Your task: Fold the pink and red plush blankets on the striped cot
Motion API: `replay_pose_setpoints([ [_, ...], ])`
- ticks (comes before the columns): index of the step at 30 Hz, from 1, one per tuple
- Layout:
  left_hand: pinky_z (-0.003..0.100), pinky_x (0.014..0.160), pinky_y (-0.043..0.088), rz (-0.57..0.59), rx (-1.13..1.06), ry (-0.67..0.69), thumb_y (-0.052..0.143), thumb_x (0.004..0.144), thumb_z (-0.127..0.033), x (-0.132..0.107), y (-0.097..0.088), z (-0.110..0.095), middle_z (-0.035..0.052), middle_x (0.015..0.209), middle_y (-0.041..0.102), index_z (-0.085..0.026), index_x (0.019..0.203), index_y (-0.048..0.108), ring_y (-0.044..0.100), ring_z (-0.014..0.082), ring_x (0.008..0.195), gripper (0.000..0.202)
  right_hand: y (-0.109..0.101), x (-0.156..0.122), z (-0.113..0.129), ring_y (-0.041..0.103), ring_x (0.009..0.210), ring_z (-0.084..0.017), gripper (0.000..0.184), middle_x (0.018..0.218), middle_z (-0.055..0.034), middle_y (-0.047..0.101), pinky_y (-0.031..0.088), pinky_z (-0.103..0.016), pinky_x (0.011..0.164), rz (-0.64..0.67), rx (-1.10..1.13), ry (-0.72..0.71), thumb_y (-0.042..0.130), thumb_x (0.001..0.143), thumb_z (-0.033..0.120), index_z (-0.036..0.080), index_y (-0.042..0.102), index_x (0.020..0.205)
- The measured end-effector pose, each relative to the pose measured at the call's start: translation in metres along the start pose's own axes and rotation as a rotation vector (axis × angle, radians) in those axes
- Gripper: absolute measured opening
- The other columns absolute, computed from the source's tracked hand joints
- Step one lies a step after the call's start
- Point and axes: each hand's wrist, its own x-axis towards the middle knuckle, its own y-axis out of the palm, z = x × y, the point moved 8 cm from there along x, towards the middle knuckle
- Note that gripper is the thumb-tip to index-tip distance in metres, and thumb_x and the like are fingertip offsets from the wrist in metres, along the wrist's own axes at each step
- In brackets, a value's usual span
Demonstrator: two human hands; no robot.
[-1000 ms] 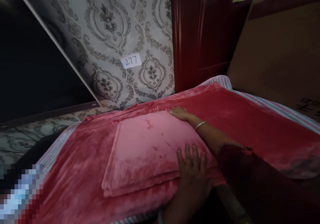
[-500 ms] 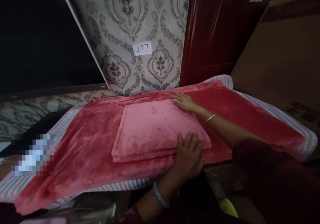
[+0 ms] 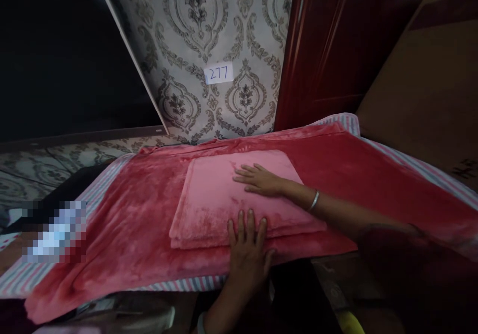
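A folded pink cloth (image 3: 220, 199) lies flat on a larger red plush blanket (image 3: 142, 224) spread over a striped sheet (image 3: 97, 199). My right hand (image 3: 259, 178), with a thin bangle at the wrist, rests palm down on the middle of the folded cloth, fingers stretched out. My left hand (image 3: 247, 252), fingers apart, presses flat on the near edge of the folded cloth, where it meets the blanket. Neither hand grips anything.
A patterned wall with a paper label reading 277 (image 3: 218, 72) stands behind the surface. A dark red wooden door (image 3: 324, 50) is at the back right, a brown cardboard sheet (image 3: 421, 85) at the right. A dark panel (image 3: 63, 60) fills the left.
My right hand slid from the far right corner of the folded cloth toward its middle. My left hand shifted left along the near edge. The view also moved back and up.
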Motion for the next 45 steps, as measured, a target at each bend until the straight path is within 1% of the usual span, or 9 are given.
replay_pose_setpoints([
  [6,0.064,0.122,0.019,-0.022,-0.002,0.012,0.062,0.089,-0.055,-0.002,-0.003,0.003,0.0173,0.162,0.038,-0.021,0.157,0.041,0.027,0.0388,0.152,0.079,-0.011,0.003,-0.115,0.025,0.154,-0.032,0.059,0.166,-0.0033,0.029,0.016,-0.063,0.121,-0.039,0.023,0.503,0.027,0.105,0.054,0.033,0.034,0.160],
  [11,0.063,0.123,0.017,-0.033,0.000,0.010,0.063,0.089,-0.057,-0.003,-0.002,0.004,0.0161,0.162,0.039,-0.022,0.157,0.041,0.027,0.0384,0.152,0.080,-0.005,-0.002,-0.138,0.030,0.152,-0.031,0.061,0.163,-0.0005,0.036,0.014,-0.063,0.123,-0.098,0.035,0.598,0.022,0.104,0.060,0.036,0.041,0.157],
  [25,0.064,0.117,0.029,-0.064,-0.045,0.024,0.063,0.090,-0.053,-0.004,-0.011,0.004,0.0154,0.161,0.041,-0.022,0.151,0.048,0.029,0.0395,0.151,0.070,-0.023,-0.001,-0.117,0.017,0.156,-0.032,0.063,0.168,-0.0020,0.022,0.020,-0.067,0.121,-0.057,0.019,0.613,0.021,0.104,0.057,0.033,0.028,0.162],
  [28,0.061,0.121,0.026,-0.119,-0.122,0.019,0.059,0.093,-0.038,-0.001,-0.029,0.012,0.0114,0.154,0.051,-0.024,0.140,0.059,0.037,0.0319,0.148,0.049,-0.032,0.005,-0.077,0.012,0.157,-0.031,0.064,0.169,-0.0024,0.019,0.017,-0.064,0.122,-0.111,0.035,0.475,0.023,0.104,0.060,0.033,0.030,0.162],
  [31,0.062,0.123,0.018,-0.178,-0.123,-0.057,0.055,0.094,-0.028,0.002,-0.044,0.033,0.0108,0.146,0.059,-0.022,0.132,0.064,0.043,0.0300,0.143,0.040,-0.026,0.016,-0.007,0.014,0.156,-0.031,0.059,0.169,-0.0039,0.022,0.014,-0.061,0.123,-0.086,0.042,0.196,0.028,0.105,0.058,0.034,0.040,0.158],
  [34,0.065,0.119,0.023,-0.123,-0.034,-0.143,0.058,0.094,-0.034,0.002,-0.037,0.052,0.0144,0.148,0.057,-0.020,0.135,0.063,0.044,0.0355,0.142,0.044,-0.008,0.024,0.061,0.016,0.156,-0.029,0.052,0.168,-0.0031,0.027,0.013,-0.060,0.122,0.006,0.071,-0.073,0.034,0.106,0.054,0.037,0.044,0.155],
  [36,0.066,0.117,0.026,-0.094,0.014,-0.164,0.064,0.090,-0.045,-0.003,-0.026,0.057,0.0170,0.152,0.052,-0.020,0.141,0.059,0.041,0.0394,0.143,0.057,0.003,0.030,0.084,0.016,0.156,-0.028,0.051,0.167,-0.0032,0.028,0.013,-0.060,0.122,0.053,0.078,-0.175,0.037,0.106,0.050,0.036,0.042,0.156],
  [39,0.067,0.118,0.024,-0.126,0.023,-0.152,0.070,0.084,-0.056,-0.014,-0.013,0.056,0.0172,0.157,0.046,-0.024,0.146,0.055,0.034,0.0420,0.148,0.072,0.008,0.046,0.075,0.014,0.156,-0.031,0.058,0.169,-0.0057,0.023,0.012,-0.063,0.121,0.060,0.029,-0.150,0.041,0.105,0.051,0.032,0.035,0.159],
  [45,0.064,0.121,0.019,-0.113,-0.007,-0.151,0.069,0.086,-0.052,-0.020,-0.008,0.054,0.0161,0.157,0.046,-0.024,0.147,0.054,0.031,0.0400,0.150,0.069,0.000,0.077,-0.017,0.014,0.156,-0.034,0.063,0.170,-0.0051,0.017,0.016,-0.065,0.119,0.060,-0.026,0.231,0.036,0.104,0.058,0.035,0.027,0.162],
])
